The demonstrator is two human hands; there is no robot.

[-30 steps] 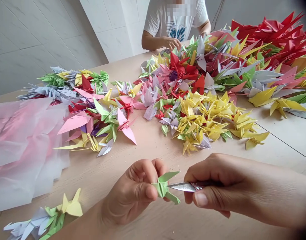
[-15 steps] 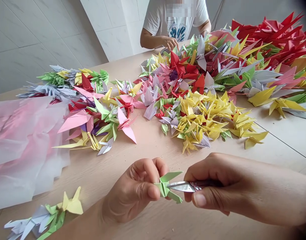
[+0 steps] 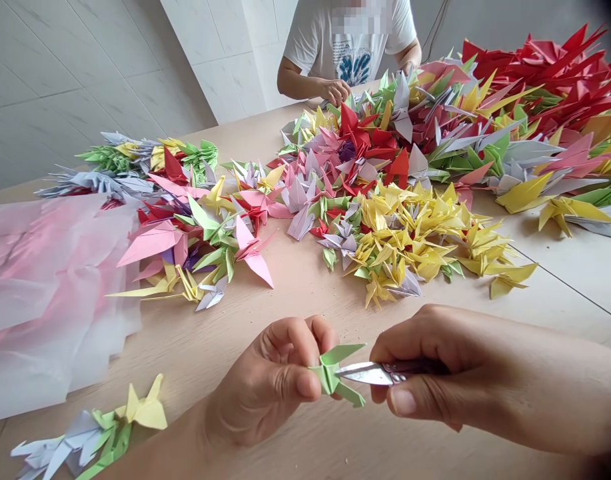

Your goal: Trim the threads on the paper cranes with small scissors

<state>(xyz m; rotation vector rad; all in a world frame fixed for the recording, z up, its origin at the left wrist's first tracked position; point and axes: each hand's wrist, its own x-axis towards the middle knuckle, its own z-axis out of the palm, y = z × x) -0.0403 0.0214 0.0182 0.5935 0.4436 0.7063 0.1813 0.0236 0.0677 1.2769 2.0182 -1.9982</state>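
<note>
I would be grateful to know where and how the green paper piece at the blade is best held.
The green paper piece is probably best pinched at its left end, from the left, as the left hand does: its two flaps splay rightward, and the bladed tool in the right hand points in between them.

The co-worker's hand point(image 3: 336, 91) has slid leftward; the green folded paper point(image 3: 328, 378) has shifted slightly right.
</note>
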